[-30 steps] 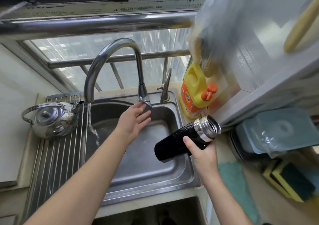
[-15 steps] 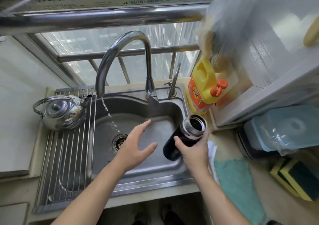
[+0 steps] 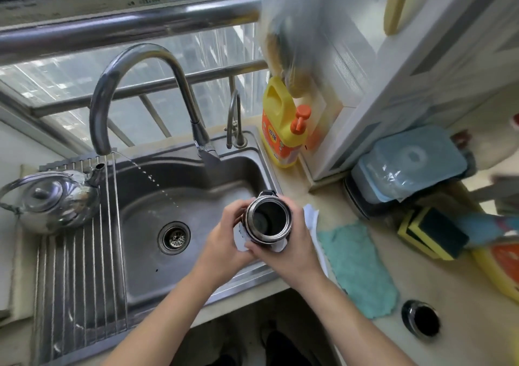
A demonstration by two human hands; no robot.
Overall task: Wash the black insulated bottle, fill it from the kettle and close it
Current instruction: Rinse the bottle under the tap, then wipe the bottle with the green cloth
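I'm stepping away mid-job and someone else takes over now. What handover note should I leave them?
Left hand and right hand: both grip the bottle, upright and uncapped, at the sink's right edge.
Kettle: on the drying rack, left of the sink.
Cap, as it seems: on the counter, right.
Done: cap off; tap only trickles.
Left: fill from kettle, close.

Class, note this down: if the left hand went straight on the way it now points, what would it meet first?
The bottle: the left hand points up and right and grips its side. The right hand probably lies just beyond, though depth is unclear.
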